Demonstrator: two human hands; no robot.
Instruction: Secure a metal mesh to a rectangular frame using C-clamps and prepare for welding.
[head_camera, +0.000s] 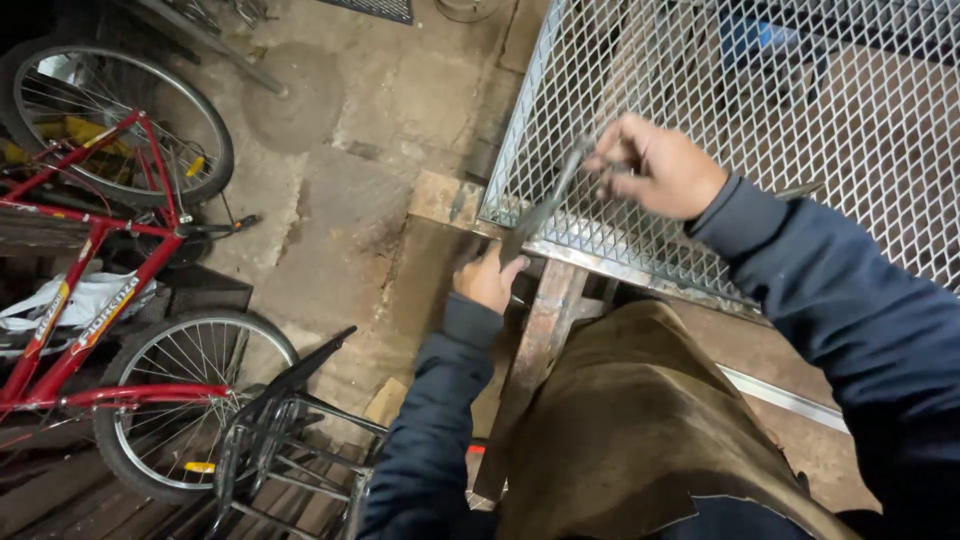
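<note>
A metal frame covered with expanded mesh (760, 110) lies across a rusty steel support (540, 330). My right hand (660, 165) is above the mesh near its front edge, closed on the handles of a grey metal clamp tool (548, 205) that reaches down to the frame's front rail. My left hand (488, 280) is just below that rail, fingers curled at the tool's lower end against the frame's edge. I wear dark blue sleeves and a brown leather apron (640, 420).
A red bicycle (100, 260) lies on the concrete floor at the left. A dark metal rack (280, 440) sits near my left elbow. A rusty plate (445, 198) juts out by the frame's corner. A pale metal strip (780, 395) runs under the frame at right.
</note>
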